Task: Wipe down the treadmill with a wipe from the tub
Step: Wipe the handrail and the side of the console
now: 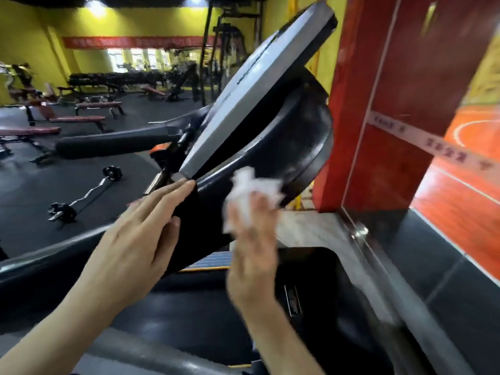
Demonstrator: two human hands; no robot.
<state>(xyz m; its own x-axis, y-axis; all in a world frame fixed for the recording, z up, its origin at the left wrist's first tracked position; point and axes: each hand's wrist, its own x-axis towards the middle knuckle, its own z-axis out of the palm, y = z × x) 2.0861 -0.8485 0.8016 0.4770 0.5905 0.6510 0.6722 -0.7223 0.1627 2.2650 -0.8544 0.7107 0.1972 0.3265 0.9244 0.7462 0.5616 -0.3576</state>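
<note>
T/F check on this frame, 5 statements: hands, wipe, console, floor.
1. The right hand holds a white wipe. True.
2. The left hand also holds a wipe. False: it lies flat and open against the black console housing, with nothing in it.
3. The wipe is at the lower edge of the console housing, below the grey display panel. True.
4. A curl bar lies on the dark gym floor to the left. True.
5. The wipe tub stands on the console. False: no tub is in view.
</note>
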